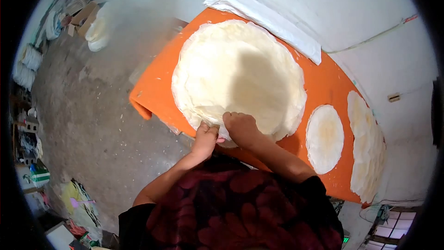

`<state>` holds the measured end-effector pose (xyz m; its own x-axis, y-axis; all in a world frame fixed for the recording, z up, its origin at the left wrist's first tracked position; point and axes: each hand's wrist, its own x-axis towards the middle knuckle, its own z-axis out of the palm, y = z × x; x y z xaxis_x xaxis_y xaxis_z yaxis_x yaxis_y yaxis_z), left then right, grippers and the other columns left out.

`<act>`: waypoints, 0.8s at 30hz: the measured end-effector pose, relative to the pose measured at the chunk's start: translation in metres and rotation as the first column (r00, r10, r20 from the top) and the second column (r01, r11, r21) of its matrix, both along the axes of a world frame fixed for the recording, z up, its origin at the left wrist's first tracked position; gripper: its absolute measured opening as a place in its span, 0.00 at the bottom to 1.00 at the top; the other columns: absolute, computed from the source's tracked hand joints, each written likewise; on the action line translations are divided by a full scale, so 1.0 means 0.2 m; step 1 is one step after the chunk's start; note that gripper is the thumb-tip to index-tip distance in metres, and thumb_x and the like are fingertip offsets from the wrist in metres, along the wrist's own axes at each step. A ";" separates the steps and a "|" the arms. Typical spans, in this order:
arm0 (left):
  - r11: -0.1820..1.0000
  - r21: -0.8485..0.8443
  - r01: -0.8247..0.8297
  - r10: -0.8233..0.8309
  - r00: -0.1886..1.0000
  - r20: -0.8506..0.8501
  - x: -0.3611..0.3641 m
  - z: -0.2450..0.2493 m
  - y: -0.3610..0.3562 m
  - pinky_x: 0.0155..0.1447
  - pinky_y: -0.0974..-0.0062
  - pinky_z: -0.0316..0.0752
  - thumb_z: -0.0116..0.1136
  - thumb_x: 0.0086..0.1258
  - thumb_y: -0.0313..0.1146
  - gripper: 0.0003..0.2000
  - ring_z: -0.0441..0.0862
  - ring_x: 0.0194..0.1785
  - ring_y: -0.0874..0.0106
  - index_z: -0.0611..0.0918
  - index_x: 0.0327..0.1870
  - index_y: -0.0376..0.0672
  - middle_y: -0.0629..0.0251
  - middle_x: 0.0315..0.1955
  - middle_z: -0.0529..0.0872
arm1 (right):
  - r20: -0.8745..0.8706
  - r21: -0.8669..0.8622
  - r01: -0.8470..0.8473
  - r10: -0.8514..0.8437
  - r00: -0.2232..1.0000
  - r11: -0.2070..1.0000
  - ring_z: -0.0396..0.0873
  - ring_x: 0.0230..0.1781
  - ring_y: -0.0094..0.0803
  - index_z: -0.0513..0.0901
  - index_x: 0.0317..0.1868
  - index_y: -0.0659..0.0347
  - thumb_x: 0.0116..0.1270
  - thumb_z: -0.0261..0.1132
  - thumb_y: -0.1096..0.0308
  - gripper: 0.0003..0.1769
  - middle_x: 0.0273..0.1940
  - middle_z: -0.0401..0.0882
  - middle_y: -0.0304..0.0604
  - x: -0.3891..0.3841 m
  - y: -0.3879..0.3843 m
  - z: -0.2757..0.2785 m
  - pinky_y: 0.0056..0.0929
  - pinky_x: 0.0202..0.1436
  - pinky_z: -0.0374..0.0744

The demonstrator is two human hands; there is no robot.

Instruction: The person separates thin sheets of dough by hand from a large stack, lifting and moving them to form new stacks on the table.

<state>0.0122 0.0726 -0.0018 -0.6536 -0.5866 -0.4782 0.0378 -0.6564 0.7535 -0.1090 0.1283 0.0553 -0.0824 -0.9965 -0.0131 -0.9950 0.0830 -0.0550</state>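
Note:
A wide stack of thin, round, pale flatbread sheets lies on an orange cloth, its edges ragged and uneven. At the near edge of the stack my left hand is closed, pinching the rim of a flatbread sheet between thumb and fingers. The rim is lifted and wrinkled there. Just to the right, my right hand is curled in a fist against the near part of the stack. Its fingertips are turned under, so what they grip is hidden. A shadow falls over the middle of the top sheet.
The orange cloth covers the table. To the right lie a smaller oval stack and another pale stack. Folded white sheeting runs along the wall side. A cardboard box stands on the floor at the far left.

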 end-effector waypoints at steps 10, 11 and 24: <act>0.893 -0.449 0.035 -0.052 0.998 -0.025 -0.04 0.00 0.04 0.32 0.77 0.74 0.44 0.65 0.23 0.08 0.77 0.29 0.75 0.66 0.43 0.32 0.61 0.29 0.77 | 0.107 0.077 0.122 -0.130 0.986 0.990 0.80 0.29 0.43 0.73 0.30 0.62 0.51 0.59 0.67 0.08 0.27 0.78 0.48 0.04 -0.11 0.12 0.37 0.31 0.78; 0.895 -0.445 0.040 -0.054 0.998 -0.018 -0.05 0.01 0.04 0.32 0.77 0.73 0.44 0.65 0.22 0.07 0.77 0.29 0.74 0.67 0.43 0.33 0.60 0.28 0.78 | 0.136 0.159 0.121 -0.143 0.980 0.980 0.80 0.30 0.44 0.73 0.31 0.63 0.52 0.59 0.66 0.09 0.28 0.78 0.50 0.04 -0.13 0.14 0.38 0.32 0.77; 0.855 -0.494 0.156 -0.203 0.978 -0.044 -0.02 0.04 0.05 0.36 0.79 0.73 0.51 0.65 0.25 0.16 0.76 0.35 0.76 0.67 0.52 0.35 0.59 0.35 0.79 | 0.103 0.287 0.118 -0.154 0.983 0.951 0.79 0.37 0.46 0.79 0.36 0.63 0.54 0.56 0.60 0.16 0.36 0.79 0.51 -0.08 -0.43 0.09 0.43 0.43 0.75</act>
<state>0.0089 0.0821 0.0067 -0.7967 -0.5966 -0.0970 0.0385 -0.2102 0.9769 -0.1243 0.0423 0.0735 -0.1971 -0.9310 -0.3071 -0.9603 0.2465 -0.1309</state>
